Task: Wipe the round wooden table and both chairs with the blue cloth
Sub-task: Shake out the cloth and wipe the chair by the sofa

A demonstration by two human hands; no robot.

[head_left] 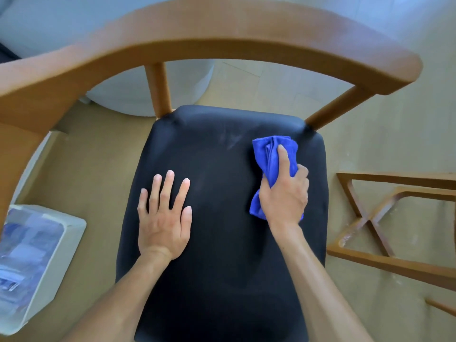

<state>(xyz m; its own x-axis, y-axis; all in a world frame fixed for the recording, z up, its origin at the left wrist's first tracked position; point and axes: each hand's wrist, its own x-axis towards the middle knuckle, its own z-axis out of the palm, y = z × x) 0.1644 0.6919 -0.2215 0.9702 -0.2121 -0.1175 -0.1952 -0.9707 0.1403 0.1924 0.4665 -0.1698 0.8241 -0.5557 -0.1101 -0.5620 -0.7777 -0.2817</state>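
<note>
View down onto a chair w/ black seat (pixel 222 243). Left hand (pixel 164 218) lies flat, fingers spread, near the seat's left edge, bracing. Right hand (pixel 283 191) grips the bunched blue cloth (pixel 269 156) near the seat's back-right corner. Risk: the wadded cloth covers little per pass, so seat edges and the curved wooden backrest (pixel 222 25) beyond may get missed.

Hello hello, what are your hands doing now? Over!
Right hand grips blue cloth on black chair seat. Left hand flat on seat. Nothing in the way.
</note>
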